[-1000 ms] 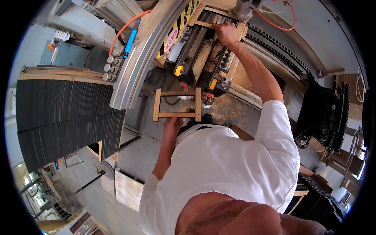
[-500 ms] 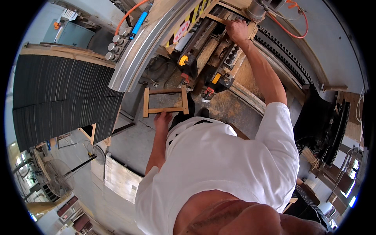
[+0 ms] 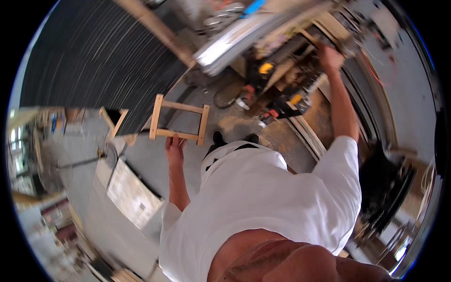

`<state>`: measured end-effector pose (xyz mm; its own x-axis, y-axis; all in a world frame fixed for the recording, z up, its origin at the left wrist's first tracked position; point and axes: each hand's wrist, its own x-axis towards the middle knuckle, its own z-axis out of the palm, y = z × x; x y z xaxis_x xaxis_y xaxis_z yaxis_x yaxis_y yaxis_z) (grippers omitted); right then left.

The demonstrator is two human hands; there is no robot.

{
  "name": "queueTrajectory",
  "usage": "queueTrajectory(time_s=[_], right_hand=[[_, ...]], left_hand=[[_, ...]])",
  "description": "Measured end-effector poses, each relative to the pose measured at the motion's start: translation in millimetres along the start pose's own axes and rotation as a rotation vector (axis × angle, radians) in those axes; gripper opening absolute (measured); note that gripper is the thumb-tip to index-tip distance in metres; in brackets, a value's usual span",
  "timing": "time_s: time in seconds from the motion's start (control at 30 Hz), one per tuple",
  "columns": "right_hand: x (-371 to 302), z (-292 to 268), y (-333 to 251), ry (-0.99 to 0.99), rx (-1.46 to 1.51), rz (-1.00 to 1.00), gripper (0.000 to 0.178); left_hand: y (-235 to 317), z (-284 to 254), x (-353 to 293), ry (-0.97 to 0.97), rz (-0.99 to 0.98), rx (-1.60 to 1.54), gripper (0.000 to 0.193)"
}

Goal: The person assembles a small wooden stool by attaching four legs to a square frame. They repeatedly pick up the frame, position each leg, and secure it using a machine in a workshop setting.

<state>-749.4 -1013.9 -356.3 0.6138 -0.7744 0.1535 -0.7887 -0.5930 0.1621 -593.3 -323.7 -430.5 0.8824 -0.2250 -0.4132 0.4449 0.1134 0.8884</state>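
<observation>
My left hand (image 3: pixel 175 149) is closed on the lower rail of a small wooden frame (image 3: pixel 156 117). The frame is made of two longer side pieces joined by two rails, and it is held up off the floor. At the upper right, my right hand (image 3: pixel 330 58) reaches into a woodworking machine (image 3: pixel 282 89) beside pale wooden strips (image 3: pixel 308 37). Its fingers look curled, but blur and the hand's own back hide what they grip. The machine has black clamp-like parts with yellow and red pieces, and sawdust lies on it.
Left of the machine stands a tall stack of dark strips (image 3: pixel 94 56), with a silver metal rail (image 3: pixel 211 58) beside it. Sawdust (image 3: pixel 235 123) covers the floor near my feet. A pale panel (image 3: pixel 134 192) lies at the lower left; dark toothed parts (image 3: pixel 387 188) are on the right.
The view has turned, so the surroundings are shifted and blurred. My left hand has carried the wooden frame left, farther from the machine. My right hand is still at the machine.
</observation>
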Motion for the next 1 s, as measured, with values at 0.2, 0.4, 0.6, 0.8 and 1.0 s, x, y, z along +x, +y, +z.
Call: queueTrajectory(time_s=[0.2,0.4,0.6,0.8,1.0], right_hand=[[-73,-92,-91,0.373,0.648,-0.064,0.03],[-262,-160,-283,0.291,1.347,-0.399,0.013],[-359,-107,-413,-0.447,1.079,-0.412,0.025],[-405,-15,-411,-0.694,0.76,-0.316,0.035],[-443,4,-409,-0.821,0.793,-0.16,0.036]], left_hand=[[64,-137,-7,0.28,0.216,0.057,0.026],[143,-268,62,0.395,0.274,0.061,0.029],[207,-340,197,0.201,0.248,0.165,0.033],[194,-346,293,0.254,0.239,0.405,0.025],[196,-337,275,0.373,0.63,0.876,0.029]])
